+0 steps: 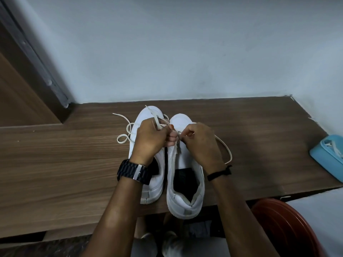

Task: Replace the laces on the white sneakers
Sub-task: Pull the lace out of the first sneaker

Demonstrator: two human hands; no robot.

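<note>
Left hand, right hand each pinch cream lace over 2 white sneakers

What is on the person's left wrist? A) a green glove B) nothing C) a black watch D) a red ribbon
C: a black watch with a link band sits on the wrist just below the left hand, which pinches a lace over the sneakers.
</note>
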